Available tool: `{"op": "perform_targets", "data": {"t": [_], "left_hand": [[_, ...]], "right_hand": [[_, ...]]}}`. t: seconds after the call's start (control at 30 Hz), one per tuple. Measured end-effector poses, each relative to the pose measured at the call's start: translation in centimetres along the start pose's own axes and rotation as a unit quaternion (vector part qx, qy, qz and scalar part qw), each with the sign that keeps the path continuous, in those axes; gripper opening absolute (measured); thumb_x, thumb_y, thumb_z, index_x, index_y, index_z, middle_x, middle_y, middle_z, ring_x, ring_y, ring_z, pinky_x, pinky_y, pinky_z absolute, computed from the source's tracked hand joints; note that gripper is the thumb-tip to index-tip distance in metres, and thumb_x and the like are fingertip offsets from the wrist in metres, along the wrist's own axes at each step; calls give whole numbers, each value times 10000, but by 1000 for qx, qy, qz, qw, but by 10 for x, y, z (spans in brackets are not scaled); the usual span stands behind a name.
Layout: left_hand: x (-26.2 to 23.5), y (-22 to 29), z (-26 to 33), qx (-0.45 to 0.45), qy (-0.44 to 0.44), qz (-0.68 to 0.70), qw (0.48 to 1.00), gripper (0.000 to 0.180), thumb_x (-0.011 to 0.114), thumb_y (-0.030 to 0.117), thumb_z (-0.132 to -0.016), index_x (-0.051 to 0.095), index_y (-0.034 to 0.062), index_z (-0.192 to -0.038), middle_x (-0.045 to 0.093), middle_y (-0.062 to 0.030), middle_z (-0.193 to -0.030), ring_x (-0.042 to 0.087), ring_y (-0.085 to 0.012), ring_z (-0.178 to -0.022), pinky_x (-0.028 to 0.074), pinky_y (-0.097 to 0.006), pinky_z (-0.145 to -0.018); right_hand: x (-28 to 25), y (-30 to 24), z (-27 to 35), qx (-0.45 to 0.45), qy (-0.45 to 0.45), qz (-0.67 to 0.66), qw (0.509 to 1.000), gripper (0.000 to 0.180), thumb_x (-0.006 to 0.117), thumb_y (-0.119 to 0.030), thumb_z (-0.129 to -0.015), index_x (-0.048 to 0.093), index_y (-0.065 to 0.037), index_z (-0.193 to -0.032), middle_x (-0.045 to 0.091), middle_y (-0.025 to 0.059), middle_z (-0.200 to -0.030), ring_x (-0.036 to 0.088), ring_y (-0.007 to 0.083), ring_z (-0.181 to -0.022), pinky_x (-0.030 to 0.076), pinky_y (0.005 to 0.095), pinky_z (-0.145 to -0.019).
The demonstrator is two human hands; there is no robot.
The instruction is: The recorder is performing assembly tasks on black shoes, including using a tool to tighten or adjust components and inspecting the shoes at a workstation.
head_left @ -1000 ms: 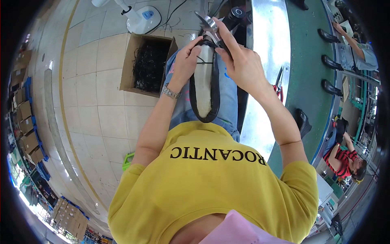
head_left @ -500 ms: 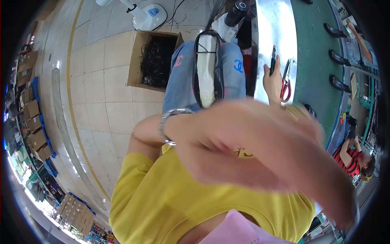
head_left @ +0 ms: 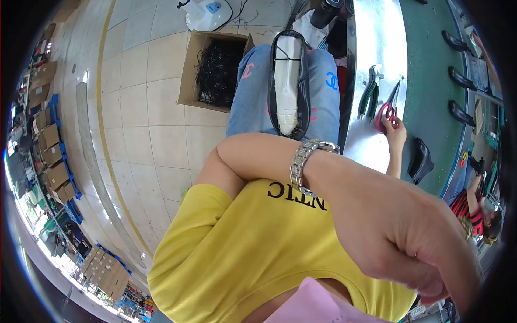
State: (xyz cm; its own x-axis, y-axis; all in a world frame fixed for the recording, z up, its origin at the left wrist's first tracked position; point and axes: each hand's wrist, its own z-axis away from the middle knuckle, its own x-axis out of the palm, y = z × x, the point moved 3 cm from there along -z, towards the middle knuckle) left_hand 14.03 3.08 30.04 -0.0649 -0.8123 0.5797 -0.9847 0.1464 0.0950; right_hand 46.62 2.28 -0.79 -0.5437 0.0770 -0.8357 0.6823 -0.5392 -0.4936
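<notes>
My left arm, with a metal watch on its wrist, crosses my chest to the right. My left hand is close up at the lower right, fingers mostly curled; its fingertips run into the dark rim, and anything in them is hidden. Over the metal bench, my right hand pinches the red handles of scissors, whose blades point away from me. Beside them lie pliers with green and black handles. On my lap rests a black shoe with a pale form inside and a thin black cord across it.
A cardboard box of tangled black strands stands on the floor left of my knees. The metal bench adjoins a green belt carrying a black shoe. More black shoes lie farther right, near another person in red and black stripes.
My right hand has left the pliers and moved nearer me onto the scissors' handles. My left hand has swung farther right and down, and its blur is gone.
</notes>
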Motion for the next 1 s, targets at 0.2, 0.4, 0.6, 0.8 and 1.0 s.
{"op": "perform_targets", "data": {"t": [0.2, 0.4, 0.6, 0.8, 1.0], "left_hand": [[-57, 54, 50, -161, 42, -463, 871, 240, 544, 59, -896, 636, 14, -1113, 637, -117, -1008, 595, -273, -884, 472, -353, -800], [-135, 109, 173, -158, 337, -779, 505, 438, 631, 196, -921, 508, -20, -1281, 535, -169, -1272, 518, -272, -1162, 403, -378, -995], [-150, 80, 225, -245, 358, -766, 475, 599, 574, 306, -947, 382, -92, -1353, 459, -283, -1330, 436, -421, -1246, 316, -445, -1073], [-150, 78, 223, -224, 327, -799, 453, 622, 582, 298, -937, 364, -86, -1375, 441, -294, -1357, 410, -424, -1270, 315, -459, -1080], [-167, 92, 179, -187, 195, -902, 337, 258, 734, 183, -814, 729, 117, -1063, 556, -102, -1328, 426, -363, -1289, 371, -420, -1058]], "right_hand": [[-19, -79, 54, 30, -162, -476, 864, 503, 689, -395, -884, 589, 25, -1143, 551, -16, -766, 424, 62, -614, 322, 201, -567], [4, -197, 166, 77, -539, -403, 735, 822, 561, -762, -784, 522, -59, -1210, 427, -56, -770, 389, 62, -623, 294, 214, -524], [35, -223, 179, 136, -541, -370, 743, 703, 407, -733, -895, 524, -47, -991, 423, 1, -645, 461, 112, -527, 353, 253, -468], [50, -220, 184, 59, -450, -282, 845, 577, 474, -563, -957, 507, -26, -751, 429, 20, -518, 457, 121, -422, 377, 266, -380], [27, -209, 175, 54, -313, -297, 900, 414, 591, -420, -944, 562, -29, -809, 443, -14, -529, 438, 80, -433, 343, 260, -398]]}}
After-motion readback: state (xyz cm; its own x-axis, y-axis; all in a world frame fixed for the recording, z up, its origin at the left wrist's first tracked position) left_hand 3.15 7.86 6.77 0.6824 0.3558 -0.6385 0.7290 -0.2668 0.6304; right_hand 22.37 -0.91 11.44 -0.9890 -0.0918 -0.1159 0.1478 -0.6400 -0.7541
